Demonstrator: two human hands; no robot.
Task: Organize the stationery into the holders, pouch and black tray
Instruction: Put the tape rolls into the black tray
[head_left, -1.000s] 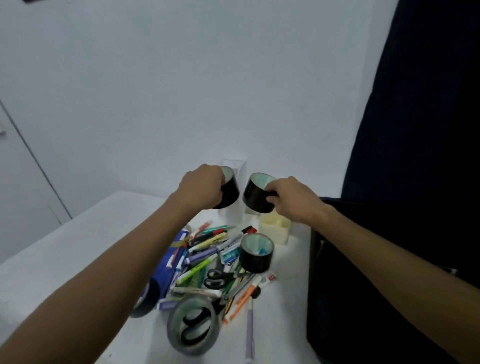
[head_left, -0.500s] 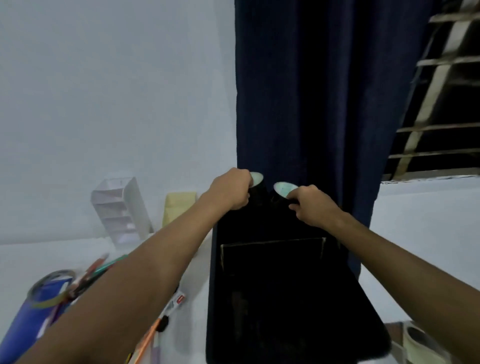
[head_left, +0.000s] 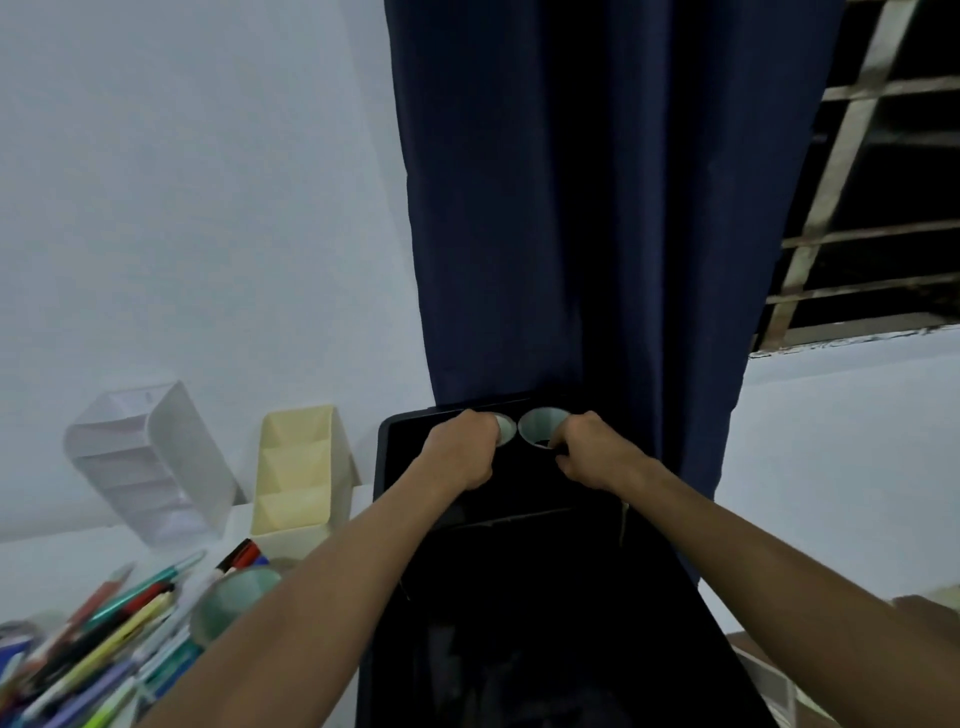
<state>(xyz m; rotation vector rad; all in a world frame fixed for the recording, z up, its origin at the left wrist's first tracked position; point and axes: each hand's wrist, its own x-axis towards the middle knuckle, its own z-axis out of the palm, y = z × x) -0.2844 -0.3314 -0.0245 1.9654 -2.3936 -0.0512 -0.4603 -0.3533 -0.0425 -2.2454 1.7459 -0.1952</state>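
In the head view, the left hand (head_left: 464, 453) and the right hand (head_left: 589, 457) reach side by side over the far end of the black tray (head_left: 387, 470), which lies on the white surface (head_left: 72, 558) in front of a dark blue curtain (head_left: 571, 208). Each hand holds one roll of black tape: the left roll (head_left: 504, 429) is almost covered by the curled fingers, only a part of its pale inner core shows, and the right roll (head_left: 541, 427) shows its whole round core, open side up. So both grips are curled around a roll, not spread. The two rolls stand just beside each other, near the back rim of the tray, with their hole axis pointing upward; I cannot tell if they already touch the tray floor, because black tape on a black tray gives no contrast. The coming move, as I judge it, is only to let go, and it depends on this: the rolls are directly under the fingers and beyond the knuckles, so the hands must open and come back toward the person. Both forearms are stretched forward, nearly parallel, wrists bent a little down. At the left stand a white holder (head_left: 150, 462) and a yellow holder (head_left: 304, 467), and before them a pile of pens and markers (head_left: 109, 639) with one more tape roll (head_left: 231, 597) waiting.
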